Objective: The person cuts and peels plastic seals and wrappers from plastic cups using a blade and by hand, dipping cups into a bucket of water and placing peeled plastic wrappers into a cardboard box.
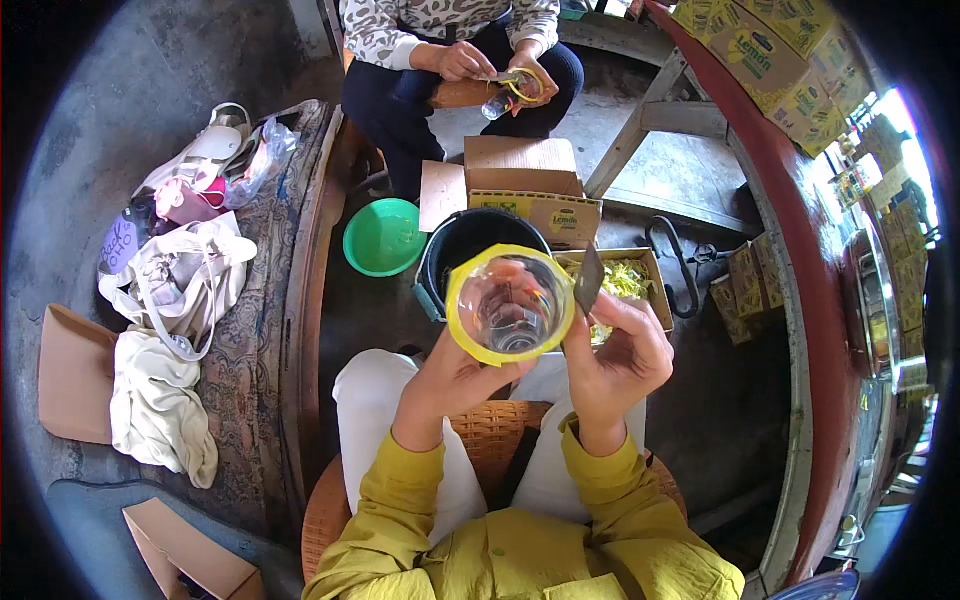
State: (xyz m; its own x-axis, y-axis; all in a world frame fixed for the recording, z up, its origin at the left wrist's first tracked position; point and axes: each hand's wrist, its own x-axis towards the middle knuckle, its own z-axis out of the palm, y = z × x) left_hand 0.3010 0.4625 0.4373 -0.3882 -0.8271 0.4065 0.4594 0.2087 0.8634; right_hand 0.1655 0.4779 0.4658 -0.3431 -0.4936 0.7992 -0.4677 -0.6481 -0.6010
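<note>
A clear plastic cup (512,300) with a yellow rim (457,318) is tilted so that its mouth faces me. My left hand (446,382) is closed around it from below and behind, its fingers partly visible through the plastic. In my right hand (622,358) a flat, dark knife blade (589,280) is pinched upright, close against the right edge of the yellow rim. The grip end of the blade is hidden by my fingers. Behind the cup stands a dark bucket (470,226), its opening partly covered by the cup.
Opposite me sits a person whose hands (520,82) hold a similar cup and a blade. Between us are a green basin (385,238), a cardboard box (535,205) and a box of yellow trimmings (628,280). Bags (190,270) lie on the left bench; a red-edged table (790,220) runs along the right.
</note>
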